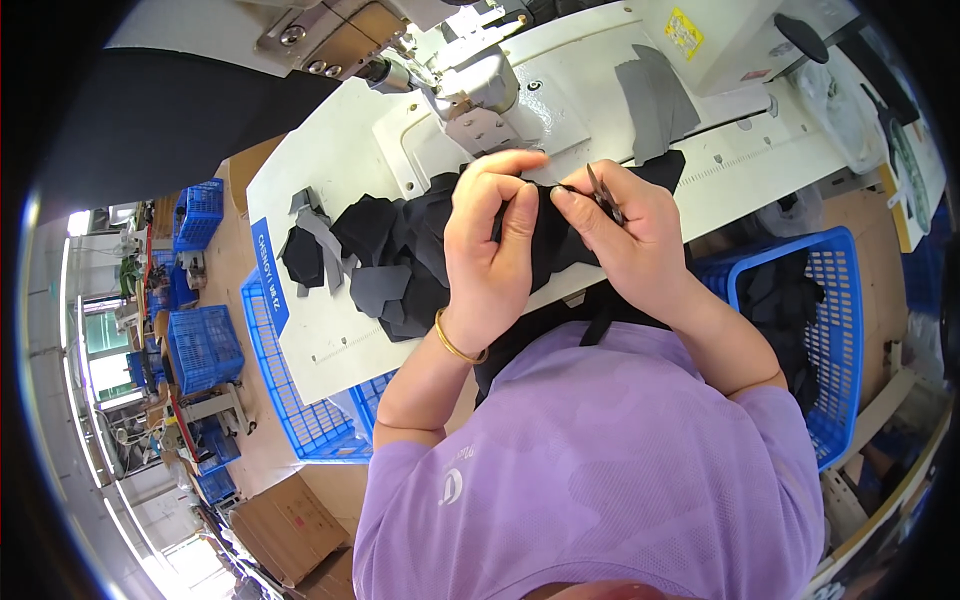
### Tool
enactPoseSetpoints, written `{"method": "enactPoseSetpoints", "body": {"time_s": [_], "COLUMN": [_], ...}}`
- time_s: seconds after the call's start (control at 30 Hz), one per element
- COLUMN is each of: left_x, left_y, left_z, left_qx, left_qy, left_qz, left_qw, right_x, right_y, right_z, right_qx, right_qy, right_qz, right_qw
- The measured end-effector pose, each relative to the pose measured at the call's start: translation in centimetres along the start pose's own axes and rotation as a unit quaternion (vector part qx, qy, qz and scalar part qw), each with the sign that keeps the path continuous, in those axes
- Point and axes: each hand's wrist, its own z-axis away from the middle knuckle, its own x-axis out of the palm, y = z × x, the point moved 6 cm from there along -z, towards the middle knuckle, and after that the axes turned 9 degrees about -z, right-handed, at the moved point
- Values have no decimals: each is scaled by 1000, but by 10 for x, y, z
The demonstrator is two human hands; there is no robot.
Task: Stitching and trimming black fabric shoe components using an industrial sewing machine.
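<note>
Both hands meet over the near edge of the sewing table, in front of the sewing machine [475, 85]. A piece of black fabric [548, 235] hangs between them. My left hand [492, 245] is closed, with its thumb and fingers pinching the upper edge of that fabric. Opposite it, my right hand [640, 225] pinches the same edge between thumb and forefinger. Dark thread snips [605, 198] are tucked in the right hand, blades pointing up and away. Cut black pieces [420, 235] lie heaped beside my left hand.
Grey fabric pieces [655, 105] lie at the back right of the white table [340, 340]. A blue crate [850, 340] with dark fabric stands at the right, another blue crate [290, 400] under the left edge. Cardboard boxes [290, 530] are on the floor.
</note>
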Motion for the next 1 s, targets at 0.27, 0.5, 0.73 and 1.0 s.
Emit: {"method": "enactPoseSetpoints", "body": {"time_s": [0.27, 0.5, 0.73, 1.0], "left_x": [-4, -5, -5, -4], "left_y": [-2, 4, 8, 9], "left_z": [4, 4, 3, 1], "left_qx": [-91, -77, -43, -21], "left_qy": [39, 48, 45, 51], "left_qz": [14, -9, -38, -44], "left_qw": [995, 996, 997, 998], "right_x": [-7, 19, 18, 17], "right_y": [-25, 6, 10, 10], "right_z": [16, 13, 11, 9], "right_qx": [-3, 235, 249, 241], "right_qy": [25, -113, -120, -123], "right_qz": [-133, -276, -281, -278], "right_qw": [991, 925, 919, 922]}}
